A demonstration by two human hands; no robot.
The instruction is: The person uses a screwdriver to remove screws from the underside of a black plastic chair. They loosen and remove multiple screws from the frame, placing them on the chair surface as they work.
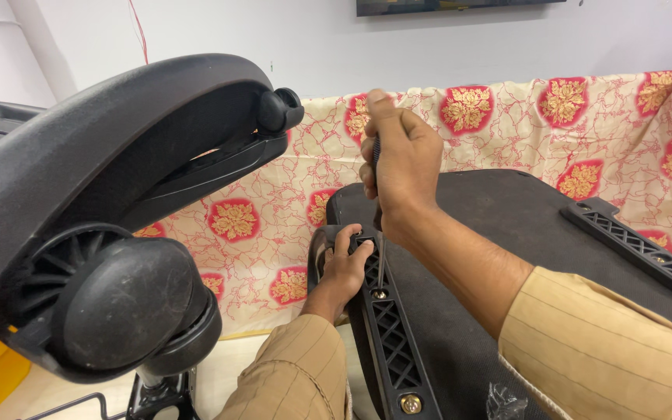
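Fingers (386, 132) grip screwdriver (379, 257) upright, tip down.

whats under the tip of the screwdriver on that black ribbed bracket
The screwdriver held in the right hand meets a brass-coloured screw head sunk in the black ribbed plastic bracket. The left hand covers the bracket's upper end, hiding whatever lies beneath.

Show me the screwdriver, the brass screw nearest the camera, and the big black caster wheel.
Screwdriver (380, 260), head view, thin metal shaft.
Brass screw (410, 403), head view, its head.
Black caster wheel (122, 303), head view, rounded side.
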